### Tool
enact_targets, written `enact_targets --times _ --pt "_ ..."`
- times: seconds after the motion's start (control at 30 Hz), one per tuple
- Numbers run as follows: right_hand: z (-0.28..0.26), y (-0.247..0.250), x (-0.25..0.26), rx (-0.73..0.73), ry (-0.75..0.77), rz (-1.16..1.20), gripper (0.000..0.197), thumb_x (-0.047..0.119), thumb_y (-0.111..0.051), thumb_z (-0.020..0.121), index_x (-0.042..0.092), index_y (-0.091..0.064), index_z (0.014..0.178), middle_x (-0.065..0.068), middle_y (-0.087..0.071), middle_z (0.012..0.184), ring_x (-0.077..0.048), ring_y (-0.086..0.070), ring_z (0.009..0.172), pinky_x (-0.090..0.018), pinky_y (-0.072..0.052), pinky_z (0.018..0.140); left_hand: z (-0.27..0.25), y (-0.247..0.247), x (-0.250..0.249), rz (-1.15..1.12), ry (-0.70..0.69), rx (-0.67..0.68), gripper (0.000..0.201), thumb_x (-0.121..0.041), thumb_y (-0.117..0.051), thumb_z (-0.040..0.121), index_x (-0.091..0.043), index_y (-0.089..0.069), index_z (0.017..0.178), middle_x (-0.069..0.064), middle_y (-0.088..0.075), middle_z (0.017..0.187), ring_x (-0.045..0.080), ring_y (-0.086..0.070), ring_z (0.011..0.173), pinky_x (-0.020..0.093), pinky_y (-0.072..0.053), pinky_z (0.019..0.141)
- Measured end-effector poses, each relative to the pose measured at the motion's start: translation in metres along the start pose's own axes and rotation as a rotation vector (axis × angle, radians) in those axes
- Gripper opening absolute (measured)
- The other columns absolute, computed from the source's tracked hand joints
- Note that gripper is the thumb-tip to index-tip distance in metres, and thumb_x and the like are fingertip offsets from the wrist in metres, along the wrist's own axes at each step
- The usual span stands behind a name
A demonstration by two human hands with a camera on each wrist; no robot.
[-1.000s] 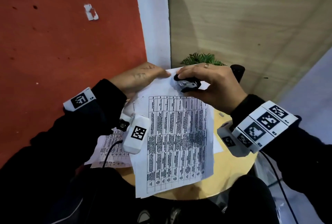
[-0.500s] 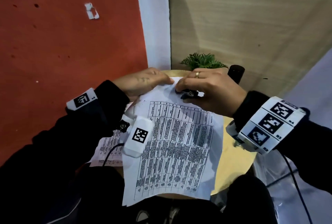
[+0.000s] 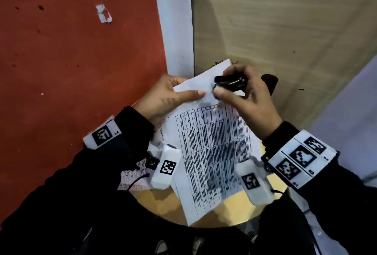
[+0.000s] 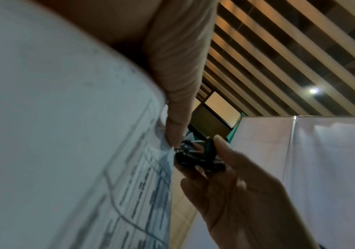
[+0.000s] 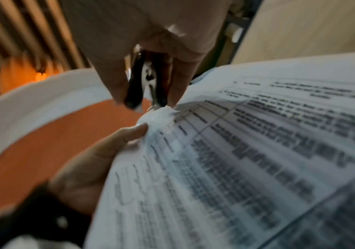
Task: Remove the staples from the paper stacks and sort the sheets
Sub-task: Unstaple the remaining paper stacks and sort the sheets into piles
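Head view: right hand (image 3: 251, 99) squeezes the black staple remover (image 3: 230, 82), its tip at the paper stack (image 3: 212, 152) corner, just beside the left hand (image 3: 165, 99) pinching that corner

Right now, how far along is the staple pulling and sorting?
Done: can't tell; some printed sheets lie on the round table. In hand: left hand pinches the stapled stack at its corner while right hand works the black staple remover there. Left: freeing and sorting these sheets.
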State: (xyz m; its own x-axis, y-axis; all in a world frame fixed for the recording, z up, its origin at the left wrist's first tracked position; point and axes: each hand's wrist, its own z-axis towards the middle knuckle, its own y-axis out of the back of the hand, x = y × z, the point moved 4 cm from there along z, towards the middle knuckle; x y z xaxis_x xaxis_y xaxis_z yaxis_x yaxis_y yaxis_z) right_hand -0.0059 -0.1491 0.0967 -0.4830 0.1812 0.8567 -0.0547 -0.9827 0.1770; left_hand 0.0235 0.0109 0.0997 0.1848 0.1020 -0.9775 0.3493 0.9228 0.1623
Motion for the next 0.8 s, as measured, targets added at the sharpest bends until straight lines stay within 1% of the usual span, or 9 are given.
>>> enact_targets --times 0.07,0.13,0.2,0.3,0.4,0.47,0.57,0.73,0.8 --pt "-0.001 0.0 -0.004 -0.096 -0.134 0.233 0.028 0.024 -0.066 0.071 0.023 -0.047 0.091 0.012 -0.057 0.084 -0.003 -0.062 0.077 -0.022 -0.053 0.061 0.0 -0.001 0.0 -0.015 -0.013 -0.042 0.007 -0.001 -0.066 0.081 -0.004 -0.066 0.074 -0.003 -0.063 0.059 0.005 -0.054 0.049 0.014 -0.042 0.049" --pt "-0.004 0.001 -0.008 -0.197 -0.261 0.45 0.02 0.017 -0.056 0.071 0.021 -0.043 0.086 0.011 -0.058 0.072 -0.009 -0.061 0.07 -0.02 -0.046 0.046 0.0 -0.002 -0.001 -0.024 -0.011 -0.072 0.013 0.001 -0.065 0.081 -0.008 -0.065 0.071 -0.006 -0.064 0.056 0.004 -0.055 0.047 0.013 -0.044 0.048" --pt "-0.007 -0.001 -0.009 -0.237 -0.361 0.55 0.014 0.015 -0.05 0.07 0.021 -0.041 0.08 0.011 -0.057 0.056 -0.014 -0.058 0.058 -0.015 -0.035 0.041 -0.001 -0.002 -0.001 -0.021 -0.023 -0.087 0.019 0.002 -0.064 0.082 -0.011 -0.064 0.069 -0.008 -0.064 0.053 0.001 -0.056 0.045 0.012 -0.043 0.046" --pt "-0.007 -0.01 -0.009 -0.199 -0.439 0.469 0.006 0.019 -0.048 0.065 0.019 -0.044 0.069 0.005 -0.054 0.053 -0.015 -0.049 0.041 -0.012 -0.023 0.039 -0.003 -0.003 -0.002 -0.003 -0.052 -0.106 0.021 0.001 -0.067 0.081 -0.014 -0.063 0.067 -0.009 -0.063 0.052 0.001 -0.055 0.046 0.012 -0.043 0.047" --pt "-0.005 -0.021 -0.003 -0.159 -0.396 0.3 0.021 0.006 -0.054 0.085 0.014 -0.048 0.067 0.001 -0.054 0.055 -0.008 -0.046 0.038 -0.012 -0.027 0.035 -0.004 -0.004 -0.004 0.033 -0.093 -0.122 0.015 -0.012 -0.076 0.072 -0.015 -0.063 0.064 -0.001 -0.058 0.059 0.007 -0.048 0.051 0.019 -0.037 0.048" --pt "-0.004 -0.025 0.001 -0.133 -0.355 0.225 0.022 0.0 -0.057 0.087 0.012 -0.051 0.069 0.007 -0.054 0.046 -0.002 -0.045 0.036 -0.011 -0.03 0.034 -0.004 -0.005 -0.008 0.066 -0.137 -0.127 0.018 -0.021 -0.072 0.069 -0.006 -0.064 0.067 0.008 -0.052 0.065 0.013 -0.042 0.059 0.024 -0.03 0.05" --pt "-0.002 -0.026 0.005 -0.097 -0.329 0.168 0.022 -0.002 -0.057 0.086 0.009 -0.054 0.068 0.001 -0.056 0.051 0.0 -0.046 0.035 -0.008 -0.03 0.035 -0.005 -0.005 -0.01 0.172 -0.202 -0.126 0.032 -0.023 -0.069 0.072 0.009 -0.064 0.074 0.008 -0.047 0.066 0.014 -0.036 0.063 0.028 -0.025 0.053" --pt "0.002 -0.024 0.001 -0.091 -0.377 0.086 0.026 -0.002 -0.057 0.085 0.011 -0.054 0.063 0.01 -0.051 0.04 0.003 -0.043 0.032 -0.008 -0.029 0.033 -0.005 -0.003 -0.011 0.26 -0.216 -0.096 0.02 -0.022 -0.065 0.074 -0.002 -0.067 0.07 0.002 -0.047 0.062 0.003 -0.036 0.055 0.021 -0.027 0.046" --pt "0.005 -0.025 -0.002 -0.086 -0.352 0.025 0.027 -0.001 -0.057 0.084 0.014 -0.055 0.061 0.008 -0.055 0.045 -0.001 -0.048 0.038 -0.012 -0.033 0.036 -0.004 -0.003 -0.011 0.289 -0.211 -0.082 0.014 -0.023 -0.064 0.074 -0.011 -0.067 0.067 0.001 -0.049 0.062 0.002 -0.037 0.055 0.021 -0.028 0.047"
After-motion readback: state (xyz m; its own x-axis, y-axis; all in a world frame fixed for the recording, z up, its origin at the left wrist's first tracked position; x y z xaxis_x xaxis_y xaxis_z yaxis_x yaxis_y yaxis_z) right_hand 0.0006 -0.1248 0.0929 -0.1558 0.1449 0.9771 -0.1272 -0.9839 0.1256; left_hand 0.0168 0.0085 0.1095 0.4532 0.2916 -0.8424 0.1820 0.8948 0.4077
